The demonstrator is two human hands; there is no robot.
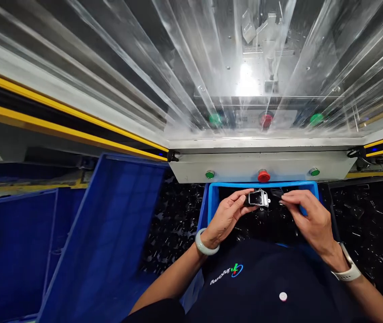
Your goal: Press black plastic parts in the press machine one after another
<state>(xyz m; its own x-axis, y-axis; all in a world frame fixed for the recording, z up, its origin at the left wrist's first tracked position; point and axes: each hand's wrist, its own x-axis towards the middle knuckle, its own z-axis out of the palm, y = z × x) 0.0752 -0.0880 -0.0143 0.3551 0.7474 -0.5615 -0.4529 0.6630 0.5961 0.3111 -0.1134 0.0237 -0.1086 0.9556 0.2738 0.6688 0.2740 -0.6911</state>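
My left hand [223, 219] grips a small black part with a rectangular, shiny-edged frame [259, 198] between thumb and fingers, with small tabs at its right end. Just to the right, my right hand [312, 220] pinches a small, thin dark piece [276, 194], whose exact kind I cannot make out. A short gap separates the dark piece from the framed part. Both hands are over a blue bin [261, 184] that has dark contents, partly hidden by my arms and shirt.
A pale machine front carries a red button [264, 175] between two green buttons [210, 174] [314, 172]. Clear plastic strips [184, 58] hang above it. Yellow-edged bars flank both sides. Blue crates [110, 233] stand left; many glossy black parts [363, 211] lie right.
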